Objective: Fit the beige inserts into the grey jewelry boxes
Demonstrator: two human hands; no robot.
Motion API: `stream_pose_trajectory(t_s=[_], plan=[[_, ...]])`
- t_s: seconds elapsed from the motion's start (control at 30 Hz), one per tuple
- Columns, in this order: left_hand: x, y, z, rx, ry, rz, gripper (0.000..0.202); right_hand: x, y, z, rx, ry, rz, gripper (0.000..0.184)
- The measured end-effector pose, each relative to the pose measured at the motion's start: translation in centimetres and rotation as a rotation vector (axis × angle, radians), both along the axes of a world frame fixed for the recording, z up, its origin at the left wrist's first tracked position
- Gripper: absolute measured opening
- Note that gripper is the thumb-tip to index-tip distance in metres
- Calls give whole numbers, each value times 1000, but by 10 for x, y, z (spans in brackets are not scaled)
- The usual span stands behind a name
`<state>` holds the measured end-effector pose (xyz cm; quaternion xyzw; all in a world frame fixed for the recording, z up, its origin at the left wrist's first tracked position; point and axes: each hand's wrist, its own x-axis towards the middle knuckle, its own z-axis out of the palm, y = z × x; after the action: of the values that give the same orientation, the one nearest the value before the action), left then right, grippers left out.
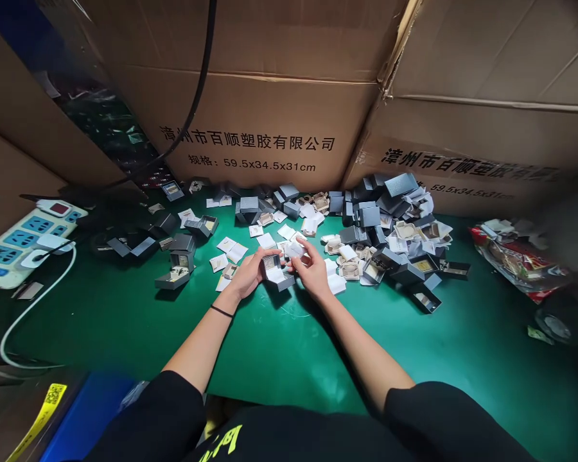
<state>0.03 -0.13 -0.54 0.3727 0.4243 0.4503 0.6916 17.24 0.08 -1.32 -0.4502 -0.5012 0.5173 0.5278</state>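
Observation:
In my left hand [248, 274] is a small dark grey hinged box [275, 274], lid up, with a pale inside facing me. The fingers of my right hand [313, 267] pinch a small white card [296, 249] just above the box's right side. Loose white cards [232, 249] lie on the green tabletop left of the hands. Close to my right hand are more white pieces and beige box inserts [350, 268]. An opened grey box [176, 269] with a light insert stands farther left.
Grey boxes, inserts and papers form a heap [399, 231] at the right. A power strip [29, 240] with a white cable lies at the left edge. Large cardboard cartons [270, 102] wall off the back. A red plastic bag [515, 256] sits far right, and a black cable [203, 70] hangs down.

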Motion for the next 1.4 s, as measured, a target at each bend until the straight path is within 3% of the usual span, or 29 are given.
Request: stream_pose_trajectory(t_s=[0.2, 0.57, 0.93, 1.4], plan=[[-5, 2, 1, -24, -20, -103, 39, 1, -6, 5, 257, -306, -146, 20], [-4, 1, 1, 66, 87, -143, 51, -2, -10, 8, 475, -389, -108, 19], [-5, 1, 2, -1, 25, -134, 51, -1, -7, 5, 510, -426, 6, 14], [-4, 1, 2, 7, 38, -161, 51, -1, -2, -8, 610, -585, -18, 13]])
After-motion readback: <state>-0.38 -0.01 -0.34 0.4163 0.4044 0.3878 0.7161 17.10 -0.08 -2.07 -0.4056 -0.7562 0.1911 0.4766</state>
